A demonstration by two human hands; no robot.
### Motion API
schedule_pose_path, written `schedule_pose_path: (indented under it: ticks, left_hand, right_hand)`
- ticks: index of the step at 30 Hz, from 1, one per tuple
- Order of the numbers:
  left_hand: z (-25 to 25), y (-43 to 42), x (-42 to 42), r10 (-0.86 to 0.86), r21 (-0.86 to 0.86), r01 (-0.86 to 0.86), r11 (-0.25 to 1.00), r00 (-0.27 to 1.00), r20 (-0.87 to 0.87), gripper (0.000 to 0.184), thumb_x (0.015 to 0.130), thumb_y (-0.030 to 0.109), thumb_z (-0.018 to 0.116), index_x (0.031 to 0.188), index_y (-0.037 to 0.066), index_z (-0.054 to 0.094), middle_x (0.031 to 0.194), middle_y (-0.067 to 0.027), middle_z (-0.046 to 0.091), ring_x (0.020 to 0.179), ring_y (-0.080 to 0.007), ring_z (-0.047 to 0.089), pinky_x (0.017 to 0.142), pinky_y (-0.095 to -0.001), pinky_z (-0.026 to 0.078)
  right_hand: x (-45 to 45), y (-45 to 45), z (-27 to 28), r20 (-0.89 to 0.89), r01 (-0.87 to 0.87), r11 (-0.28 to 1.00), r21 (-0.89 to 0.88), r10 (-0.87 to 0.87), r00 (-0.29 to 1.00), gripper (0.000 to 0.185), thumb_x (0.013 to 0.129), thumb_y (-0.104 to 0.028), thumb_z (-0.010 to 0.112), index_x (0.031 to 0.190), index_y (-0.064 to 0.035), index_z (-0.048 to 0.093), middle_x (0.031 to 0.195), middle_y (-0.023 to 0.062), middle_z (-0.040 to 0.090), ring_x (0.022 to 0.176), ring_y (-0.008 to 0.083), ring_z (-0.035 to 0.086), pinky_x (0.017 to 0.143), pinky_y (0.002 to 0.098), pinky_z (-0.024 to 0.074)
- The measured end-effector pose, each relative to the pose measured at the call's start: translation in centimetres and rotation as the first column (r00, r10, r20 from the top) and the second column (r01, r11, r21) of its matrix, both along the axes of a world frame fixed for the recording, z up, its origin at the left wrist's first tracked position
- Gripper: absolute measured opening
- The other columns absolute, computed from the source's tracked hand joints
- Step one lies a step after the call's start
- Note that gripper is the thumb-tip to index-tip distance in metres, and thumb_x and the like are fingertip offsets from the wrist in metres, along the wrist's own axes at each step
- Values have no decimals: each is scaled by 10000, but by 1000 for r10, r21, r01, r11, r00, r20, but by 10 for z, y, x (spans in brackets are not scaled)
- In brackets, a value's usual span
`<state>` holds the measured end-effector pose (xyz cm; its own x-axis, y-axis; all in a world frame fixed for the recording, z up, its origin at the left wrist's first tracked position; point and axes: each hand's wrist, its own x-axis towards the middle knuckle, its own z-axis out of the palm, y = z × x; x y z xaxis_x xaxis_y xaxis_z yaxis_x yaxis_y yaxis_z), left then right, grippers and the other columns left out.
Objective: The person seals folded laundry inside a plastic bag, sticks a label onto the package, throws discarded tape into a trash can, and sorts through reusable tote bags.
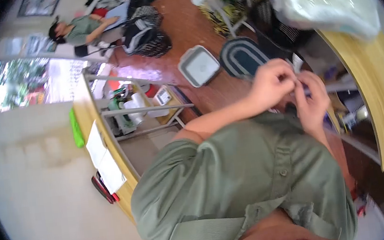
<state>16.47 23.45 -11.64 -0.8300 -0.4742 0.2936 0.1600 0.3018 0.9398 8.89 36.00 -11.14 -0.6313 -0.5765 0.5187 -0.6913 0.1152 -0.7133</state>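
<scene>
Both my hands are raised in front of my chest, close together with their fingertips meeting. My left hand [273,83] is closed, thumb and fingers pinched. My right hand [311,100] curls up against it, its fingers also pinched. A small whitish piece [297,61] sticks up from between the fingertips; it looks thin, like a tag or a scrap of plastic, but its kind is blurred. Behind the hands lies a dark oval mat [243,57] with pale stripes.
A yellow wooden table [367,97] with a large clear plastic bag [324,0] stands at right. A grey-white basin [199,66] sits on the brown floor. At left, a narrow desk holds papers [105,159] and a green case [76,128]. Another person [82,31] sits farther back.
</scene>
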Motion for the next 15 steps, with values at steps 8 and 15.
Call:
schedule_pose_path:
  ticks: [8, 15]
  left_hand:
    - [8, -8, 4, -55, -167, 68, 984, 995, 81, 80, 711, 62, 609, 727, -6, 570, 809, -113, 597, 788, -245, 591, 704, -317, 459]
    - [13, -17, 0, -89, -299, 113, 947, 991, 95, 71, 671, 68, 614, 723, 21, 601, 796, -108, 612, 785, -266, 602, 706, -326, 469]
  right_hand:
    - [-1, -6, 7, -42, -39, 998, 47, 41, 998, 111, 723, 22, 628, 816, 8, 568, 848, 129, 586, 775, 287, 554, 655, 342, 448]
    - [-7, -4, 8, 330, -143, 989, -38, 148, 932, 44, 752, -6, 583, 777, 26, 567, 760, 106, 569, 679, 192, 551, 598, 272, 431]
